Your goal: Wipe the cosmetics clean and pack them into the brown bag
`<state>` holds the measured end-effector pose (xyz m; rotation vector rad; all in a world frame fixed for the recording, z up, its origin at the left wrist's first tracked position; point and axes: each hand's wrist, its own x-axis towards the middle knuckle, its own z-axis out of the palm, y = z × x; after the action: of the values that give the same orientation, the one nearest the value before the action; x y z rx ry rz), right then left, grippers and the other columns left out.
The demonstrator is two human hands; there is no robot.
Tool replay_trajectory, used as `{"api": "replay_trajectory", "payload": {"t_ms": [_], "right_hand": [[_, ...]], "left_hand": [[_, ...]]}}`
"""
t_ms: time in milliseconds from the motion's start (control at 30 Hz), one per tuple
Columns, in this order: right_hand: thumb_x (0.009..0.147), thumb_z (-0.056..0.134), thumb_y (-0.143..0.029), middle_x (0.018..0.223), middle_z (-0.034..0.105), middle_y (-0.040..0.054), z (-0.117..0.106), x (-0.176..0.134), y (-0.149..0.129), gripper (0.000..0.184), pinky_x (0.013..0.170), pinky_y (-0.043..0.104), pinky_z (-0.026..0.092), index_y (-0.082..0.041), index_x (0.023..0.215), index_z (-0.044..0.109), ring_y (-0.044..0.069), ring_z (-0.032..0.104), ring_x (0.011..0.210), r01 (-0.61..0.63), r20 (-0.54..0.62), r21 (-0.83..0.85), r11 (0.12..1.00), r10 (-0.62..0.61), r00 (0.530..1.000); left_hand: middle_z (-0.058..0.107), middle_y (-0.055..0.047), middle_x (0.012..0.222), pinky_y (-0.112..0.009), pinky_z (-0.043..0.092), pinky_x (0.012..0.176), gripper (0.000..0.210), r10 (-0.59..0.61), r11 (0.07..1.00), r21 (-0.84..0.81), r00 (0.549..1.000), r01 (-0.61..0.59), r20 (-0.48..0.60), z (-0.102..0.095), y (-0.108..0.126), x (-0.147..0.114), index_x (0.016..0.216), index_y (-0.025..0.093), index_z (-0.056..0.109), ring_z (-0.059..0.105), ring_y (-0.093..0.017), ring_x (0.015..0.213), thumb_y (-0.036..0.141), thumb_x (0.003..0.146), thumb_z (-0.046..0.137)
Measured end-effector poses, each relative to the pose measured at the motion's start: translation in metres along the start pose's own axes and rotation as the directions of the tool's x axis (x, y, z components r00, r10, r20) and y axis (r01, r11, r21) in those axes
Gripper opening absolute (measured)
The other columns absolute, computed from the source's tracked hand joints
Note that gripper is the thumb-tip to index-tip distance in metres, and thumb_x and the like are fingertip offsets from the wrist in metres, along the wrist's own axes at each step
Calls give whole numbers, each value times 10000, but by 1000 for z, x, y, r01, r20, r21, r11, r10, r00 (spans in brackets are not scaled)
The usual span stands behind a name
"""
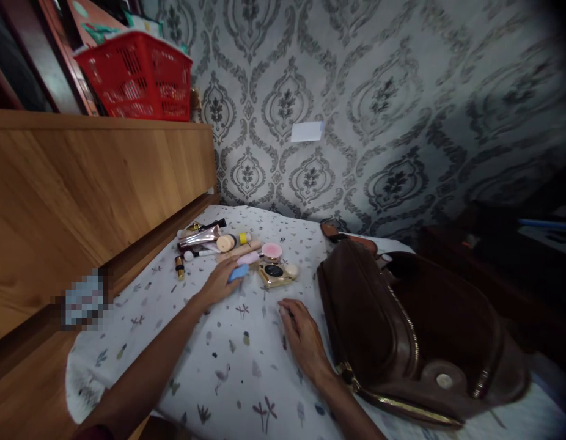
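Note:
My left hand (pixel 220 282) reaches among the cosmetics, its fingers closed around a small blue piece (pixel 238 273) that looks like a sponge. Just past the fingertips are a pale pink tube (pixel 249 258), a round pink compact (pixel 271 251) and a gold case with a dark round centre (pixel 274 274). A cream round puff (pixel 291 271) touches the case's right side. My right hand (pixel 302 335) rests on the patterned cloth (pixel 246 366), holding nothing, with loosely bent fingers apart. It lies between the gold case and the brown leather bag (pixel 402 330).
Behind my left hand lie a shiny pink tube (pixel 203 237), brushes and other cosmetics. A small gold-and-black bottle (pixel 179 267) sits apart at the left. The wooden cabinet (pixel 104 183) borders the left side and carries a red basket (pixel 140 76). Patterned wall (pixel 305 73) stands behind.

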<state>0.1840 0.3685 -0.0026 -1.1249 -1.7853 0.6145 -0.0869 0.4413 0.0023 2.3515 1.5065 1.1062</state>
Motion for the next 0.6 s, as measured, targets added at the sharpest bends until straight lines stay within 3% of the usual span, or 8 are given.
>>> {"api": "replay_trajectory", "payload": {"t_ms": [200,333,500,600], "right_hand": [[976,427,-385,1077,673,122,-1,0,2,325,962,434,503,-190,1048,676,259,629,1048,7,5,-7,1000,-6,1000],[978,440,-388,1094,672,125,0,-2,5,325,969,440,505,-188,1067,680,259,626,1055,10,10,-6,1000,-10,1000],[973,442,-399,1093,675,123,1,-3,6,331,980,443,502,-188,1053,685,258,632,1052,5,-17,-8,1000,-5,1000],[970,448,-392,1082,680,116,0,-3,5,322,964,428,512,-195,1046,691,253,640,1041,13,-8,-9,1000,-13,1000]], "left_hand": [[657,-87,1264,-389,492,991,339,-2,998,-63,1000,4,24,-5,16,1,1198,231,627,611,-255,1149,417,925,552],[680,-76,1057,-355,508,861,275,-137,991,-23,985,135,-106,-10,14,4,1112,196,620,630,-228,960,384,955,497],[634,-45,911,-326,495,802,241,-293,945,70,920,320,-261,-5,-2,7,930,185,589,600,-197,859,366,976,437],[624,-56,924,-341,496,821,226,-339,905,144,884,399,-321,-7,-11,11,952,179,594,602,-211,890,342,970,439]]}}
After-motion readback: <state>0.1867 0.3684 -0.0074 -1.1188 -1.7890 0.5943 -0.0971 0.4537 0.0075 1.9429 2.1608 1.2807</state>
